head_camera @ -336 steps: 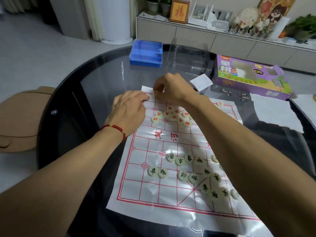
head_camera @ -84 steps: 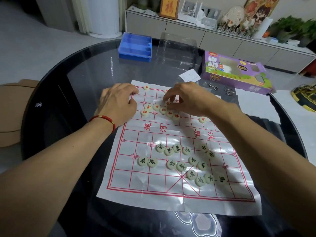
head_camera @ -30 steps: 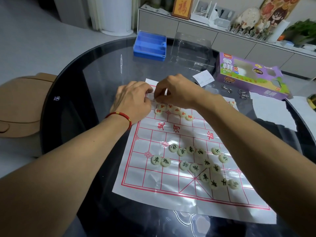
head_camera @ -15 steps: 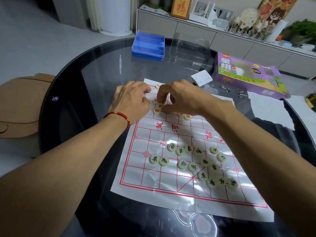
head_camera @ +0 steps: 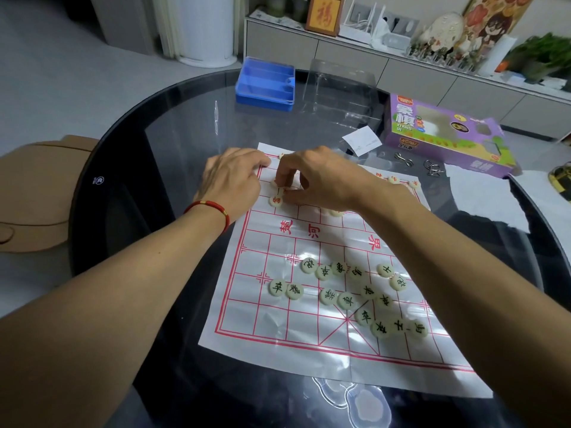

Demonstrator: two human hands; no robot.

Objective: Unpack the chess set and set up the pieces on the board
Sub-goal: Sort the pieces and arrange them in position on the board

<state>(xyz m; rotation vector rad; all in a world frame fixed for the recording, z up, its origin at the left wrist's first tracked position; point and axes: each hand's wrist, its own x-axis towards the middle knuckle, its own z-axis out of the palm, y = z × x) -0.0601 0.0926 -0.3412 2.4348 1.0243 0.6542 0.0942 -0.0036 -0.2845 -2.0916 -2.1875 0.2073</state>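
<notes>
A white plastic board sheet [head_camera: 309, 335] with a red grid lies on the round black glass table [head_camera: 148, 156]. Several cream discs with black characters [head_camera: 346, 299] lie scattered on its near half. Red-character discs sit on the far half: one [head_camera: 276, 200] beside my thumb, one at the far left corner [head_camera: 281, 156], others at the far right [head_camera: 414, 183]. My left hand [head_camera: 234, 180], with a red string on its wrist, rests palm down on the sheet's far left edge. My right hand [head_camera: 324, 180] pinches a red disc [head_camera: 274, 182] with its fingertips; more discs are hidden under it.
A blue tray [head_camera: 265, 83], a clear plastic lid [head_camera: 340, 88] and the purple chess box [head_camera: 445, 134] stand at the table's far side. A paper slip [head_camera: 361, 140], metal rings [head_camera: 404, 159] and white paper [head_camera: 485, 199] lie right of the board. A brown chair [head_camera: 34, 193] stands left.
My right hand came back from the board's far left corner, leaving a red disc there, and now pinches another red disc one row nearer. My left hand has stayed on the sheet's edge.
</notes>
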